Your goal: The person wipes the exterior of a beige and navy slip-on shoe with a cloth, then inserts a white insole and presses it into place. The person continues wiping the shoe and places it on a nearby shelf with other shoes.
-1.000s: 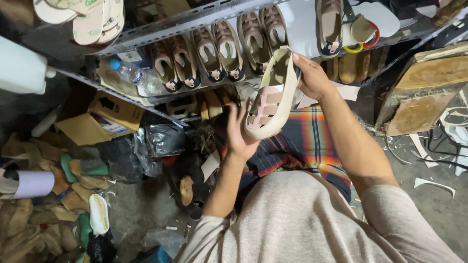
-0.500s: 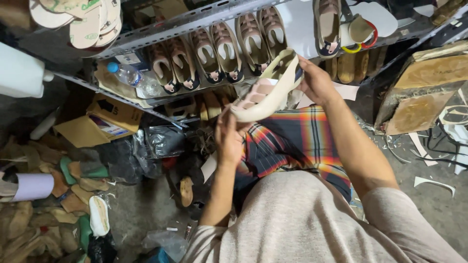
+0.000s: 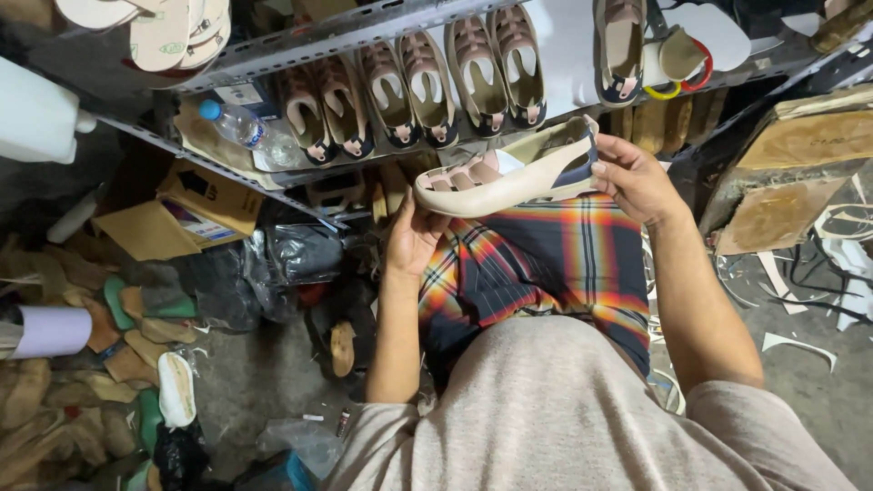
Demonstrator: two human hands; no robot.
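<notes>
I hold a cream sandal (image 3: 509,182) sideways above my lap: my right hand (image 3: 637,177) is clamped on its heel, my left hand (image 3: 414,238) cups under the toe. Just behind it, finished sandals (image 3: 427,86) line the metal shelf (image 3: 300,45).

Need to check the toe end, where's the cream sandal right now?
In the head view, the cream sandal lies sideways at upper centre, held between the left hand at its toe and the right hand at its heel, just below the shelf of finished sandals.
</notes>
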